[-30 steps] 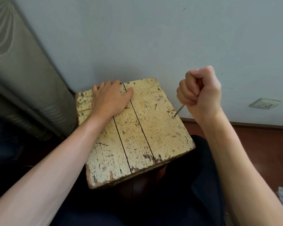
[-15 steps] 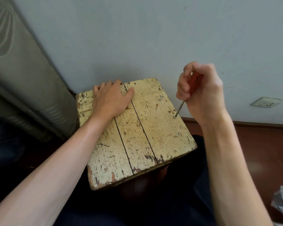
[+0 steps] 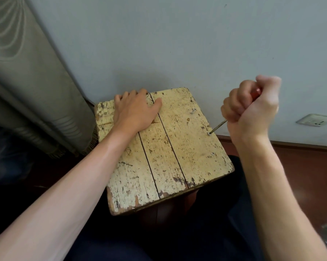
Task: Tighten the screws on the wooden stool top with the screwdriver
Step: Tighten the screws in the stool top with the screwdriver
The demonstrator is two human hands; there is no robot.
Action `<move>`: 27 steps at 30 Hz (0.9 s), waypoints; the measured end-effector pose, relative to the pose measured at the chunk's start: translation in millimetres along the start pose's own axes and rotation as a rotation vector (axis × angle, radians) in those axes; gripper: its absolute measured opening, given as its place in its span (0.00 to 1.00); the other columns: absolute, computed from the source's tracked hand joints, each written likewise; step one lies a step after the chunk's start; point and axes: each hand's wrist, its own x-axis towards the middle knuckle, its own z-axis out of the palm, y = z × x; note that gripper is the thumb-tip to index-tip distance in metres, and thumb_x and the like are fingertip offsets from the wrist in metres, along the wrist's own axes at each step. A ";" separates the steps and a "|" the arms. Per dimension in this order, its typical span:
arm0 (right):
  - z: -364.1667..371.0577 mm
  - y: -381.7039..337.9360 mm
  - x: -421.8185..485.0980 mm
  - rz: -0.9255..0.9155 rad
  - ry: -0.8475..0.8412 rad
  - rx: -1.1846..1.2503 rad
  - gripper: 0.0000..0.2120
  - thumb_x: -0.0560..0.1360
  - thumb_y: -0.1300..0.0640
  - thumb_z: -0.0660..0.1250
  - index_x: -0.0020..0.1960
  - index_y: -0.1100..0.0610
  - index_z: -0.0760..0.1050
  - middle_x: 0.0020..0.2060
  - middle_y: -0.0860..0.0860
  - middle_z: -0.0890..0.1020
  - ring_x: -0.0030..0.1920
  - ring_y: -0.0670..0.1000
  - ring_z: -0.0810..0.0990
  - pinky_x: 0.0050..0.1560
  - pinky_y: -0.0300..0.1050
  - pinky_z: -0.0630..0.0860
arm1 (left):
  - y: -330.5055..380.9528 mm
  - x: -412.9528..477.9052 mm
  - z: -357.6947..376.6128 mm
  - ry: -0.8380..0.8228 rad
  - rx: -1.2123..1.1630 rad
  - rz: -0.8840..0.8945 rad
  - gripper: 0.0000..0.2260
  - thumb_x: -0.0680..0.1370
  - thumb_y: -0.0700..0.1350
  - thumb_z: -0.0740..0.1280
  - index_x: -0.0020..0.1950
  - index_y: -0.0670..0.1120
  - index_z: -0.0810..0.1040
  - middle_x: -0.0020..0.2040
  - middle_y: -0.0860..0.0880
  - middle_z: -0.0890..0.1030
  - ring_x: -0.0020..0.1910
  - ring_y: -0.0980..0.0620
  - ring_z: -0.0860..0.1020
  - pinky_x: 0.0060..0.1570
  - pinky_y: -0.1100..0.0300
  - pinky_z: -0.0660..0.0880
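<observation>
Stool top [image 3: 164, 153]: three worn, cream-painted planks, far edge close to the wall [image 3: 177, 44]. Left hand [image 3: 135, 112] lies flat on the far left part of the top, palm down and fingers straight, with the thumb reaching across a gap onto the right plank. Right hand [image 3: 251, 112] makes a tight fist round the screwdriver [image 3: 219, 126]; a bit of red handle shows above the fingers, and the thin metal shaft slants down and left. Its tip sits on the middle screw [image 3: 209, 134], near the right edge of the right plank. Near screw [image 3: 212, 153] sits on the same plank. Far screw [image 3: 193, 111] sticks out, tilted. Curtain [image 3: 27, 91] hangs at left; socket [image 3: 314, 120] on the wall at right.
</observation>
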 end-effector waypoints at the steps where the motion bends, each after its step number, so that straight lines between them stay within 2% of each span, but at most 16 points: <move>1: 5.6 1.6 -3.4 -0.039 0.143 0.039 0.25 0.84 0.55 0.50 0.28 0.51 0.55 0.23 0.47 0.56 0.25 0.50 0.51 0.29 0.38 0.50 | 0.1 0.2 -0.2 0.001 0.000 0.000 0.33 0.79 0.70 0.49 0.70 0.50 0.73 0.62 0.46 0.79 0.63 0.44 0.73 0.65 0.45 0.63; 2: 11.2 2.9 -6.3 -0.071 0.261 0.064 0.27 0.85 0.56 0.50 0.27 0.50 0.56 0.24 0.47 0.56 0.26 0.51 0.52 0.29 0.39 0.50 | 0.0 0.2 -0.4 0.003 0.000 -0.002 0.32 0.79 0.70 0.49 0.70 0.50 0.73 0.62 0.46 0.79 0.63 0.43 0.73 0.65 0.45 0.63; 4: 18.1 4.6 -9.3 -0.115 0.382 0.080 0.28 0.86 0.56 0.51 0.26 0.50 0.59 0.24 0.47 0.58 0.27 0.52 0.53 0.29 0.40 0.51 | -0.1 0.3 -0.9 0.006 0.001 -0.001 0.32 0.79 0.70 0.49 0.70 0.50 0.73 0.62 0.46 0.79 0.64 0.43 0.73 0.65 0.45 0.63; 6: 13.8 5.0 -9.5 -0.103 0.336 0.069 0.28 0.86 0.54 0.53 0.26 0.50 0.61 0.23 0.47 0.59 0.26 0.51 0.54 0.28 0.40 0.52 | 0.1 0.3 -1.6 0.003 0.000 -0.001 0.32 0.79 0.70 0.49 0.71 0.50 0.73 0.63 0.46 0.78 0.64 0.43 0.73 0.65 0.45 0.62; 9: -5.2 0.1 -1.0 0.010 -0.026 0.012 0.19 0.79 0.52 0.58 0.30 0.52 0.68 0.26 0.48 0.65 0.26 0.49 0.60 0.27 0.39 0.58 | 0.1 -0.3 -1.6 0.003 0.000 -0.002 0.32 0.79 0.70 0.49 0.71 0.50 0.73 0.63 0.46 0.78 0.64 0.44 0.73 0.65 0.45 0.62; 11: -16.1 -8.5 9.6 0.109 -0.301 -0.017 0.14 0.75 0.54 0.57 0.34 0.53 0.75 0.33 0.50 0.74 0.32 0.50 0.73 0.29 0.39 0.67 | 0.0 -0.2 -1.7 -0.003 -0.002 -0.002 0.33 0.79 0.70 0.49 0.71 0.50 0.73 0.63 0.47 0.78 0.64 0.44 0.73 0.65 0.45 0.63; 12: -19.4 -13.0 14.9 0.154 -0.426 -0.039 0.16 0.75 0.55 0.55 0.36 0.53 0.80 0.39 0.50 0.79 0.39 0.52 0.80 0.32 0.41 0.75 | 0.0 -0.1 -1.6 -0.003 -0.001 -0.001 0.33 0.79 0.70 0.49 0.71 0.50 0.73 0.63 0.47 0.78 0.63 0.44 0.73 0.65 0.45 0.63; 14: -21.8 -19.3 23.4 0.198 -0.638 -0.121 0.25 0.76 0.57 0.49 0.39 0.54 0.86 0.47 0.53 0.86 0.53 0.57 0.87 0.49 0.49 0.85 | -0.3 0.1 -1.7 -0.003 0.004 0.001 0.33 0.79 0.70 0.49 0.71 0.50 0.73 0.63 0.47 0.78 0.64 0.44 0.73 0.65 0.45 0.63; 15: -21.4 -20.9 25.0 0.200 -0.709 -0.170 0.29 0.77 0.57 0.46 0.38 0.55 0.87 0.45 0.55 0.88 0.53 0.58 0.88 0.55 0.50 0.84 | -0.5 0.2 -2.0 -0.002 0.005 0.001 0.33 0.79 0.70 0.49 0.71 0.50 0.73 0.63 0.47 0.78 0.64 0.44 0.73 0.65 0.45 0.63; 16: -19.1 -21.6 25.2 0.203 -0.740 -0.212 0.31 0.77 0.57 0.45 0.34 0.55 0.86 0.39 0.56 0.88 0.47 0.59 0.88 0.53 0.49 0.84 | -0.7 0.3 -2.1 0.001 0.005 0.002 0.33 0.79 0.70 0.49 0.72 0.50 0.73 0.64 0.46 0.78 0.64 0.44 0.73 0.65 0.45 0.63; 17: -16.6 -21.1 24.0 0.209 -0.732 -0.241 0.30 0.77 0.57 0.45 0.29 0.55 0.82 0.31 0.56 0.85 0.36 0.58 0.86 0.45 0.45 0.82 | -0.7 0.2 -2.2 0.003 0.004 0.004 0.33 0.79 0.70 0.49 0.71 0.50 0.73 0.63 0.46 0.79 0.64 0.44 0.73 0.65 0.45 0.63; 19: -13.7 -17.9 21.5 0.207 -0.653 -0.248 0.25 0.75 0.56 0.47 0.22 0.52 0.68 0.18 0.52 0.71 0.21 0.51 0.70 0.28 0.40 0.67 | -0.4 -0.2 -2.0 0.004 0.004 0.006 0.33 0.79 0.70 0.49 0.71 0.50 0.73 0.63 0.46 0.79 0.64 0.44 0.73 0.65 0.46 0.63; 21: -13.7 -13.3 18.9 0.192 -0.552 -0.200 0.20 0.75 0.56 0.49 0.23 0.53 0.57 0.17 0.47 0.62 0.20 0.46 0.57 0.26 0.41 0.51 | 0.0 -0.4 -1.6 0.004 0.009 0.008 0.33 0.79 0.70 0.49 0.71 0.50 0.73 0.63 0.46 0.79 0.64 0.44 0.73 0.64 0.46 0.63; 22: -13.2 -10.9 16.8 0.172 -0.488 -0.174 0.20 0.75 0.55 0.50 0.24 0.53 0.55 0.18 0.46 0.60 0.21 0.46 0.55 0.27 0.41 0.48 | 0.1 -0.4 -1.4 0.004 0.012 0.010 0.33 0.79 0.70 0.49 0.71 0.50 0.73 0.63 0.46 0.79 0.63 0.44 0.73 0.64 0.46 0.63; 24: -6.3 -6.3 8.0 0.091 -0.285 -0.117 0.19 0.74 0.55 0.52 0.26 0.52 0.54 0.20 0.46 0.57 0.23 0.47 0.52 0.29 0.40 0.47 | 0.2 -0.3 -0.9 0.006 0.017 0.013 0.33 0.79 0.70 0.49 0.71 0.49 0.73 0.63 0.46 0.79 0.63 0.44 0.73 0.64 0.46 0.63; 27: 10.4 0.9 -6.5 -0.066 0.144 -0.030 0.17 0.74 0.54 0.54 0.27 0.50 0.55 0.24 0.47 0.56 0.26 0.50 0.51 0.30 0.38 0.50 | -0.5 0.2 -0.7 0.009 0.019 0.013 0.33 0.79 0.70 0.49 0.71 0.49 0.73 0.63 0.46 0.79 0.63 0.43 0.73 0.63 0.46 0.63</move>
